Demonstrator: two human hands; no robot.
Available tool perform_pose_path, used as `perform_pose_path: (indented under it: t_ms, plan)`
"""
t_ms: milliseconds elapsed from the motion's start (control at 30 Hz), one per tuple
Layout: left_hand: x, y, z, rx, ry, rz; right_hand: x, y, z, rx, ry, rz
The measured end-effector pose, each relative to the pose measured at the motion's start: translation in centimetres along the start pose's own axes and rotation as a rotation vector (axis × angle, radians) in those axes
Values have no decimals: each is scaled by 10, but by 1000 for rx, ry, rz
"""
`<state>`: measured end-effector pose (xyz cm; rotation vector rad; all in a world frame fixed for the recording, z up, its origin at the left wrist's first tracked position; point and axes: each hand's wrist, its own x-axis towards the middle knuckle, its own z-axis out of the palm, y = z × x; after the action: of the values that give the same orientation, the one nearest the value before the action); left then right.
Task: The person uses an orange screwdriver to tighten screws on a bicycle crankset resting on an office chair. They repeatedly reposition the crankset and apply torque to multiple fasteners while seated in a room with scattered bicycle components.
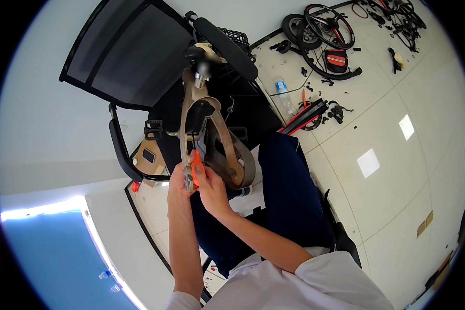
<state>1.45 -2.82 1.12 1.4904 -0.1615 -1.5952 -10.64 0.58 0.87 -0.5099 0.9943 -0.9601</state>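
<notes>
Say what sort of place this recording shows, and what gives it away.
Probably an office-like room used as a makeshift workshop: a brown frame is in front of a mesh-backed chair, and loose wheels and small black parts lie on the tiled floor.

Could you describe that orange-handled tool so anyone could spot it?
Start at the black chair and find the brownish frame over its seat. Follow it down to the person's left hand and right hand. Between them is the orange-handled tool, its bright grip standing out against the dull frame.
</notes>
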Motion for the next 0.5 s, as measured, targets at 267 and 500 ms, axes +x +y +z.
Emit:
perform_pose_path:
  t_ms: [267, 500]
  plan:
    - [6, 1, 0, 204, 133, 161, -13, 3, -4, -271, 34, -243]
    - [-2, 3, 16, 305, 156, 183, -17, 18, -11, -373, 85, -494]
